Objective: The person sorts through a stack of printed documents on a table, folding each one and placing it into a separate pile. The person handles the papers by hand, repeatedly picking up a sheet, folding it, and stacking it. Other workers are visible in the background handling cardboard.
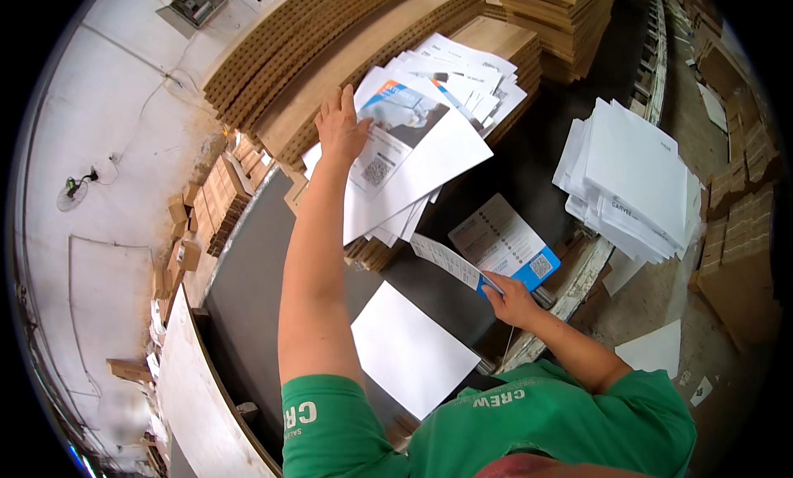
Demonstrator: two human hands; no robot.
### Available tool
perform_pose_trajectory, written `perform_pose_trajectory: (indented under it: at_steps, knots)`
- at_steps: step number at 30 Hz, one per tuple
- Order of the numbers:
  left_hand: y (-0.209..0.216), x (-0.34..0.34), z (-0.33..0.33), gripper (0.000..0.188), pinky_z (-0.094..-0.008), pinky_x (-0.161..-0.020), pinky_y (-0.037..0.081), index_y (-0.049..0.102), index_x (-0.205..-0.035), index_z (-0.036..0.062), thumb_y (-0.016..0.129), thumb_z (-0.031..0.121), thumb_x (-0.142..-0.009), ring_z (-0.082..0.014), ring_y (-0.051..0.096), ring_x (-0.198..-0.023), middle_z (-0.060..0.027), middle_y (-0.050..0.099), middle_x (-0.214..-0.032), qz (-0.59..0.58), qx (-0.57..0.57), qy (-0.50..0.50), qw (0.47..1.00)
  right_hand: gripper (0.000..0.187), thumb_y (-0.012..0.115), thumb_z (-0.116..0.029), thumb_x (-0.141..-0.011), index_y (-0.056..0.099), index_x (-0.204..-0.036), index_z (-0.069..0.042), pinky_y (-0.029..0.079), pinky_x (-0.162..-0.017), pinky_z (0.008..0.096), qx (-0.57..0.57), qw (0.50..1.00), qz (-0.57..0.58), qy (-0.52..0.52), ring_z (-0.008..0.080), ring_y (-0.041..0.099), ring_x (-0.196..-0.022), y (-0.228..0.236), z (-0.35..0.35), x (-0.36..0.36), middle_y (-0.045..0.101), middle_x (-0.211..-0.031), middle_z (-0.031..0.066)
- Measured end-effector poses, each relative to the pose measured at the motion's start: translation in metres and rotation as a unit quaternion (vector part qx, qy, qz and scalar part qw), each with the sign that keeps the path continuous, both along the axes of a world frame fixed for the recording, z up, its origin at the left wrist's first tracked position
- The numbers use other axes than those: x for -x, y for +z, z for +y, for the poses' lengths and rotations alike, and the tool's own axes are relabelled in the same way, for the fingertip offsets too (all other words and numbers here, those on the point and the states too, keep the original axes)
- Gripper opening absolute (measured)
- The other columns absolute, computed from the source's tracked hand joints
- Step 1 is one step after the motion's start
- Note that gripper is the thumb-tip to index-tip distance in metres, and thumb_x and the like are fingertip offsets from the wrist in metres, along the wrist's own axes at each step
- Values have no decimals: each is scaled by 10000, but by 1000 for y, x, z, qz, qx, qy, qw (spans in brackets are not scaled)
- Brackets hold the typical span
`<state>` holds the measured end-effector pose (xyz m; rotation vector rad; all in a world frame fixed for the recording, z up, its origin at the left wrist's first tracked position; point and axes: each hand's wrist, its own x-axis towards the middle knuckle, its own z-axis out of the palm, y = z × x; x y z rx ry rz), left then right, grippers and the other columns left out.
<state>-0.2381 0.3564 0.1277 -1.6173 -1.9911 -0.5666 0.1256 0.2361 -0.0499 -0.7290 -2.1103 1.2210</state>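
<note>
My left hand (340,127) reaches up to a loose pile of printed sheets (413,139), its fingers spread over the left edge of the upper ones. The top sheets carry a grey photo, an orange and blue corner and a square code. Lower right, my right hand (510,300) is closed on the end of a printed leaflet (450,262), which curves away to the left. Just beyond it is a leaflet with a blue band (504,230); whether my fingers also hold this one I cannot tell. A blank white sheet (413,350) lies close to my body.
Under the pile are stacked brown cardboard pieces (347,40) on a dark conveyor belt (264,263). To the right, a thick stack of white paper (632,177) stands by the metal rail (570,292). Cardboard stacks (743,255) line the right side.
</note>
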Motion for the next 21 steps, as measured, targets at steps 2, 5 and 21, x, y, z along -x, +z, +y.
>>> perform_pose_trajectory:
  at_steps: [2,5,21]
  knots:
    - [-10,-2,-28,450,-450,-977,356,587,-1149,48,723,218,-755,-341,485,-1146,-187,533,-1234,-35,-56,-30,997,283,548,-106,-870,567,-1137,-14,486,-775,420,-18,1000,-5,12,383,594,-925,5,-4,5,623,-1017,213]
    - [-13,-47,-87,223,-376,-787,473,662,-937,32,727,164,-769,-306,599,-905,-163,638,-992,-109,-205,-96,968,271,563,-107,-864,589,-1119,-21,488,-768,407,-32,999,-4,-3,374,599,-919,7,-5,6,630,-1006,204]
    - [-130,-226,-269,355,-239,-574,496,600,-927,-2,730,302,-798,-116,593,-714,-51,613,-806,-813,-41,55,578,439,621,-220,-858,506,-1244,-46,462,-853,368,-34,996,-13,80,315,579,-1013,42,-54,5,588,-1128,184]
